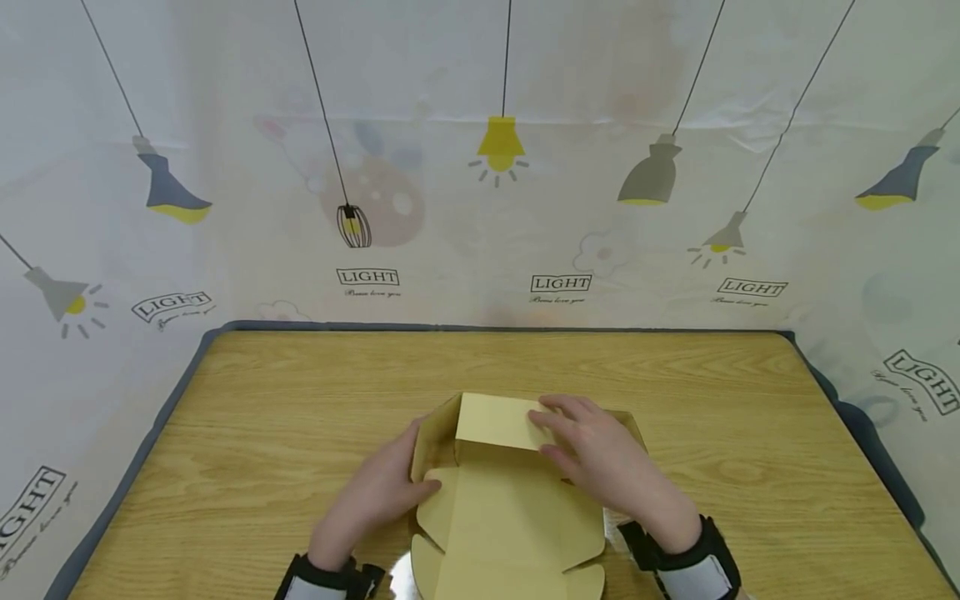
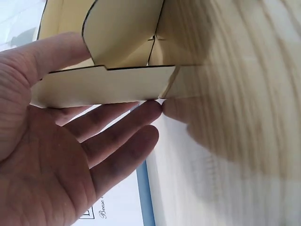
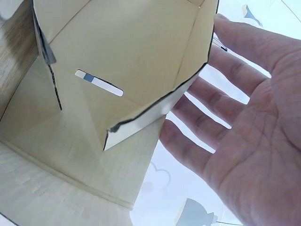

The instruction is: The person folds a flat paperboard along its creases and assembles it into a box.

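Nearest to the head camera, I see black wrist straps on both wrists of the person. Between them stands a cardboard box, partly folded, showing me its bare yellowish inside and rounded flaps along the sides. From the right wrist, one panel shows a narrow slot. The left hand pinches the left wall, its thumb inside and its fingers outside. The right hand has its fingers spread, and they touch the raised end panel; so the box lies between the two hands, on the wooden table. Behind, on a pale cloth with printed hanging lamps, I read "LIGHT" several times; the small script below is unclear to me.
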`<state>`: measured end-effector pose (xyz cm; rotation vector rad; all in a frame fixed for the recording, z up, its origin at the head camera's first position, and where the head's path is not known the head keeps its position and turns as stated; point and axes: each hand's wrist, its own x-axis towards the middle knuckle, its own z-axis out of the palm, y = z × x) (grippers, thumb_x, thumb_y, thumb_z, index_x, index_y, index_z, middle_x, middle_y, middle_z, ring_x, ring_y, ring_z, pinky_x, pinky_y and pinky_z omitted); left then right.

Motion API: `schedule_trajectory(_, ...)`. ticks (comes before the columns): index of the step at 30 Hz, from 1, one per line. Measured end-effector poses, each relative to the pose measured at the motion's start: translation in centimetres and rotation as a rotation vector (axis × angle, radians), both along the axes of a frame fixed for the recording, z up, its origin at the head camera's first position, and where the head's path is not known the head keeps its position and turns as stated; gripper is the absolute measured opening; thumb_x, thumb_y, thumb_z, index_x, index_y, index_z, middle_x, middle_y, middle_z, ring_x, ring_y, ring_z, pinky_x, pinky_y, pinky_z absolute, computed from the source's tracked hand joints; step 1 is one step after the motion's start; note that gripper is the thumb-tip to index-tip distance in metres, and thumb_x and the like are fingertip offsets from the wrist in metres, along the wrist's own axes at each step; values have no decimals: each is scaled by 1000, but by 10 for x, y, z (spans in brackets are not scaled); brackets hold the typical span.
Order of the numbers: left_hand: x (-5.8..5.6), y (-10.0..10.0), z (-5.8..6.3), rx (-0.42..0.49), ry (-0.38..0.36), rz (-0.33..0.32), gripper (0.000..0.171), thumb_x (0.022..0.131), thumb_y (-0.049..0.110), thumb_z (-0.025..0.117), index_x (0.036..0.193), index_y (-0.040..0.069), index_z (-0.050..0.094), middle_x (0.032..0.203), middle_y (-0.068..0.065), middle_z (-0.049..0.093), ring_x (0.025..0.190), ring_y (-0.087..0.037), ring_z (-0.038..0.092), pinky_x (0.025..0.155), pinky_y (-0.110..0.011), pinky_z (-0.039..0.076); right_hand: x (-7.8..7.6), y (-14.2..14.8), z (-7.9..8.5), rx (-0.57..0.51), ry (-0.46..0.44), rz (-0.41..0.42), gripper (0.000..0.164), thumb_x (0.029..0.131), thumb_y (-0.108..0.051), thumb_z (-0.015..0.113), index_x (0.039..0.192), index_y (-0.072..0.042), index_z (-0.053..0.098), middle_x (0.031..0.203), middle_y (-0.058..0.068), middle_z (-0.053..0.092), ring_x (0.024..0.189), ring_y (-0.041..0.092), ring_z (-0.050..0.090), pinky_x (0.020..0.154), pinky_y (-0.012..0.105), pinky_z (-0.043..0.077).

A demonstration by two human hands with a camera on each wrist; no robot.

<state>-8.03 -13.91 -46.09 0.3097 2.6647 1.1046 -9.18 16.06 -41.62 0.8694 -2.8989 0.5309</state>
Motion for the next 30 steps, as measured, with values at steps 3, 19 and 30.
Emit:
schedule_trajectory(3, 2, 5, -1, -20, 9, 9, 85, 86, 10, 83, 159, 12, 41, 138, -21, 69, 120, -40, 70, 97, -59, 59, 0, 0, 0, -4, 2, -4, 41, 95, -18, 78, 135, -10, 71, 141, 16, 67, 127, 36, 66, 103, 52, 59)
schedule_trajectory(19, 0, 6, -8, -108, 90, 92, 56, 92, 9, 75, 145, 3, 57, 137, -23, 69, 127, -45, 64, 101, -64, 56, -2, 3, 2, -10, -40, -13, 41, 96, -18, 77, 136, -9, 71, 144, 16, 65, 131, 37, 64, 106, 54, 58)
schedule_trajectory(30, 1, 6, -8, -88, 57, 89, 62, 90, 4, 75, 148, -1, 53, 137, -26, 68, 124, -47, 67, 102, -63, 56, -3, 3, 0, -15, -25, -8, 41, 95, -18, 78, 135, -9, 71, 143, 16, 66, 129, 37, 65, 104, 53, 59)
